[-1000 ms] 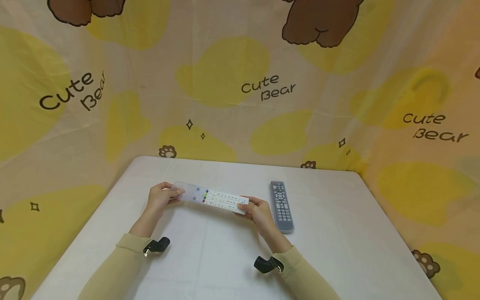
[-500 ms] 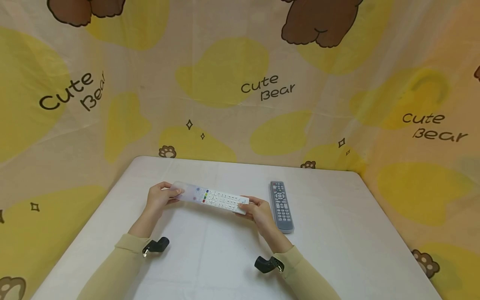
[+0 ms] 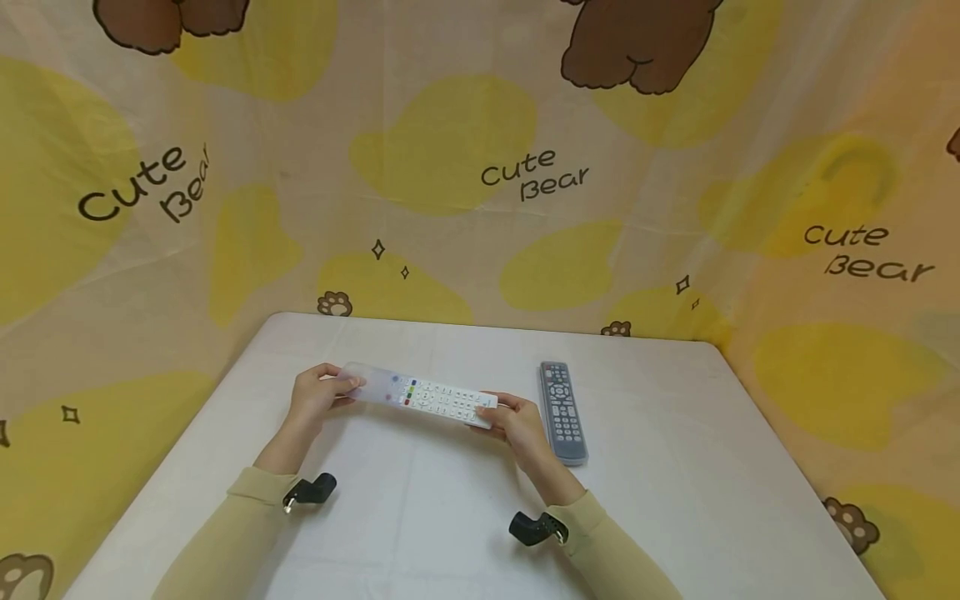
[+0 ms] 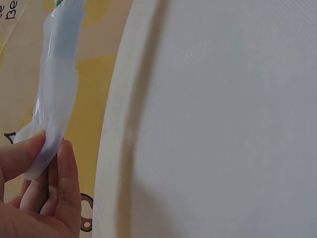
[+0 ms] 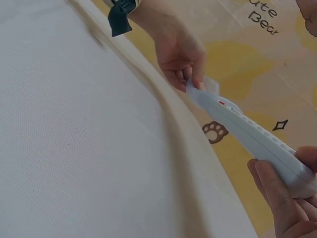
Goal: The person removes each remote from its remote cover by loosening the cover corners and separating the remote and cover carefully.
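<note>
A white remote control (image 3: 450, 402) is held up slanting above the table between both hands. Its left part sits inside a translucent silicone cover (image 3: 375, 385), while the button end at the right is bare. My left hand (image 3: 312, 398) pinches the far end of the cover between thumb and fingers; in the left wrist view the cover (image 4: 60, 69) looks thin and bends there. The bare end is gripped by my right hand (image 3: 522, 423), thumb on the button face and fingers beneath, as the right wrist view shows along the remote's side (image 5: 255, 141).
A dark grey remote control (image 3: 564, 417) in a clear cover lies on the white table (image 3: 660, 467), just right of my right hand. Patterned yellow cloth (image 3: 450, 142) hangs behind and at both sides. Black cameras (image 3: 311, 490) are strapped at both wrists.
My left hand and the end of the cover have shifted very slightly to the left. The right hand and the grey remote stay where they were.
</note>
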Demonstrator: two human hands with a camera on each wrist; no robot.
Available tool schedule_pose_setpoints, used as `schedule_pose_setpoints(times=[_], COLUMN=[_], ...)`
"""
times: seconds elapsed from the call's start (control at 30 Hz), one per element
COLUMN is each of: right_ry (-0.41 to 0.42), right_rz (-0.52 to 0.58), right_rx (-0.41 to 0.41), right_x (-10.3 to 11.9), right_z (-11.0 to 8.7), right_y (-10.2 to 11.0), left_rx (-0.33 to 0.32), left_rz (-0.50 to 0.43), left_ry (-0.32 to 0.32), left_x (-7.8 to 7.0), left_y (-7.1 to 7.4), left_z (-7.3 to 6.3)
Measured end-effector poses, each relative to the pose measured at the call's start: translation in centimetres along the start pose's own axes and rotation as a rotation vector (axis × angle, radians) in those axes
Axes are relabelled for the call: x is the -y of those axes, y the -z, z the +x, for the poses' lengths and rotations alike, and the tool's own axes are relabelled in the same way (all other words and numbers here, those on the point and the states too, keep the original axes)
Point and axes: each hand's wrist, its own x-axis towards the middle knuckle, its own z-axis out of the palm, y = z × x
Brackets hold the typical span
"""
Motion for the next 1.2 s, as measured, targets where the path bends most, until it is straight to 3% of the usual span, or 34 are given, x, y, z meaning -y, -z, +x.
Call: schedule_pose_setpoints(times=[0.87,1.07,1.2], right_ry=[-0.017,-0.023,-0.033], right_rz=[-0.018,-0.026,-0.020], right_rx=[-0.021,0.008,0.006], right_x=[0.2,1.3,0.4], right_z=[0.0,-0.8,0.0], right_y=[-0.3,-0.7,-0.4], left_rx=[-0.008,-0.011,-0.017], left_rz=[0.031,0.019,0.014], left_ry=[-0.007,-0.007,-0.008], left_x=[0.3,0.4,0.4], left_y=[0.8,1.1,1.1], left_z=[0.2,0.2,0.0])
